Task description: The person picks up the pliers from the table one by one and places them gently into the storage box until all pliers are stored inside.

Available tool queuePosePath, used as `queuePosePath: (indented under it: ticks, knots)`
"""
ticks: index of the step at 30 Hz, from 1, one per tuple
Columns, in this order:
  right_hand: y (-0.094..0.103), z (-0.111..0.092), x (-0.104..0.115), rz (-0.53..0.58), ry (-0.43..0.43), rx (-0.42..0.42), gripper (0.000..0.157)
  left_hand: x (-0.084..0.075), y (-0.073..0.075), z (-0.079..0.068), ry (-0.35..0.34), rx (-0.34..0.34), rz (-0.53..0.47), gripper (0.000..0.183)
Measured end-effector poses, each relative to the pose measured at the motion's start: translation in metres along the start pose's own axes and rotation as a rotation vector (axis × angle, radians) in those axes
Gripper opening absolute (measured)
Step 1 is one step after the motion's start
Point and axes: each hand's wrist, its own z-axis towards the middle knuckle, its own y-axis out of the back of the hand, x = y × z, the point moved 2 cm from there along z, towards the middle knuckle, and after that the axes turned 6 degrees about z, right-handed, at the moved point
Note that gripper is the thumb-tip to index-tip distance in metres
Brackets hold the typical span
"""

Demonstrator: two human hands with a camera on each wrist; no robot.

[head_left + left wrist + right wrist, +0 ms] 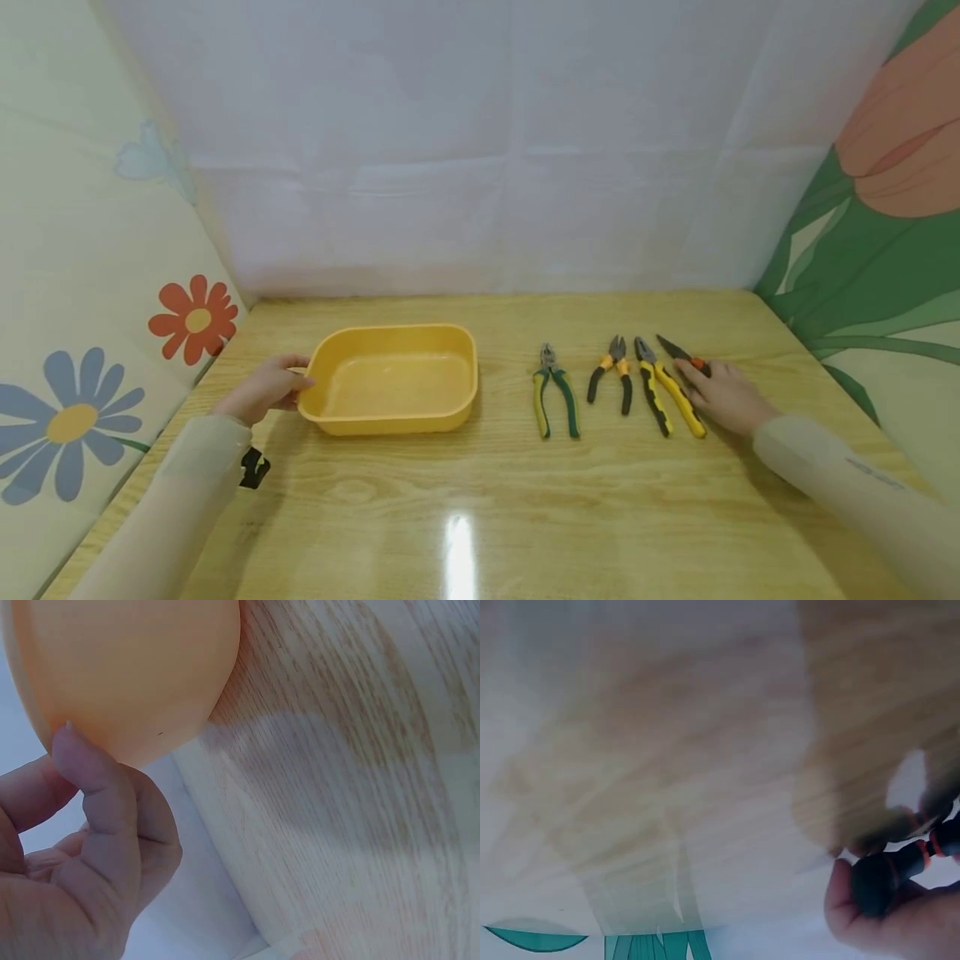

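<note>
A white cloth backdrop (pixel 480 150) fills the top of the frame behind a pale wood-grain table (pixel 360 517). A yellow plastic basin (pixel 390 423), oblong with rounded corners, sits left of centre, its left end pinched at the rim between the thumb and fingers of a person's left hand (pixel 266 390). At the right of the frame, the person's right hand (pixel 729 400) grips a dark, pointed tool with a black-and-orange handle (pixel 672 347), its tip angled toward the upper left. Beside that hand lie pliers with long yellow-and-black handles (pixel 656 402); farther left, just right of centre, are pliers with green-and-yellow handles (pixel 551 365). Between the two pairs rests the smallest, pliers with short orange-and-black handles (pixel 618 354), legs spread toward the bottom of the frame.
</note>
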Motion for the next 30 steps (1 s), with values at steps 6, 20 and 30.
queuePosePath:
  ticks: [6,20,30]
  knots:
    - [-0.001,0.002,-0.002,0.010,-0.013,-0.040,0.044,0.000,-0.001,-0.001,-0.009,0.007,-0.002,0.048]
    - [0.012,0.002,0.009,0.121,-0.086,-0.094,0.038,0.003,0.001,0.001,-0.003,0.010,-0.002,0.048]
    - [0.025,-0.008,0.027,0.122,-0.082,-0.166,0.041,0.003,0.002,0.003,-0.008,0.015,0.001,0.048]
